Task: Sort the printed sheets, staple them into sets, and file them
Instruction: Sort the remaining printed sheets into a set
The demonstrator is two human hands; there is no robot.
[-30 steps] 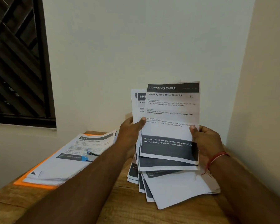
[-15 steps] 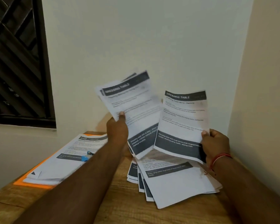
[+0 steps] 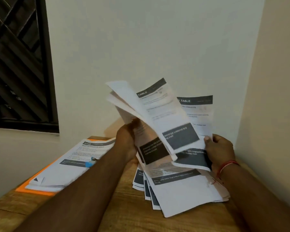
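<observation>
white paper: left hand [image 3: 126,143] grips one bundle [image 3: 151,113], right hand [image 3: 220,152] pinches one sheet [image 3: 200,115]; one loose pile [image 3: 182,195], one foldered pile [image 3: 60,171].

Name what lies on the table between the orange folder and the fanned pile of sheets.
Bare wood of the table, partly hidden by the left forearm; head view.

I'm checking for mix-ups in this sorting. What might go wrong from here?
The left hand grips its bundle of sheets by one edge and they splay apart, so one may slip onto the fanned pile below and get mixed in. The right hand pinches a single sheet overlapping that bundle; it might be merged wrongly.
</observation>
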